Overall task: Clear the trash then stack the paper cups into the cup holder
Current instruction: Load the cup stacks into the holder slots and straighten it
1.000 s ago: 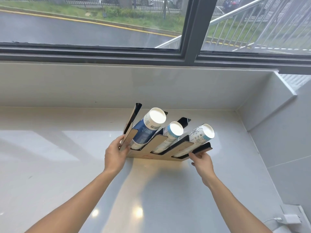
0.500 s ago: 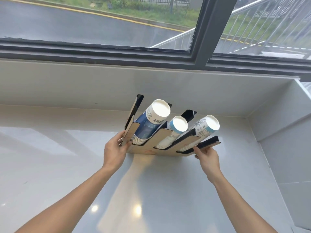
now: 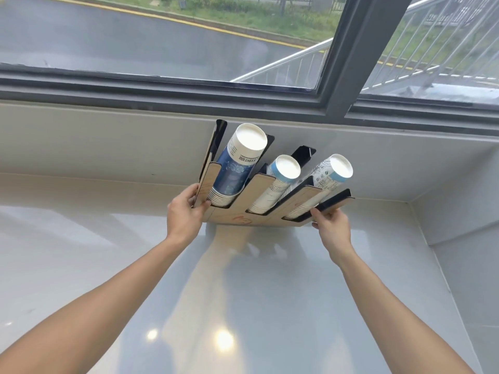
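Note:
A cardboard cup holder (image 3: pixel 259 190) with black dividers stands on the white counter (image 3: pixel 243 292) near the back wall. Three stacks of paper cups lie slanted in its slots: a large blue-and-white stack (image 3: pixel 237 166) on the left, a narrower white stack (image 3: pixel 278 182) in the middle, and a printed white stack (image 3: pixel 324 182) on the right. My left hand (image 3: pixel 185 211) grips the holder's left panel. My right hand (image 3: pixel 330 225) grips its lower right corner.
A low wall ledge (image 3: pixel 108 136) runs behind the holder under a dark-framed window (image 3: pixel 340 76). A tiled side wall (image 3: pixel 464 238) closes the counter on the right. Bright lamp reflections sit on the counter near me.
The holder has moved farther back toward the wall, with both hands still on it. The view has shifted closer and to the left.

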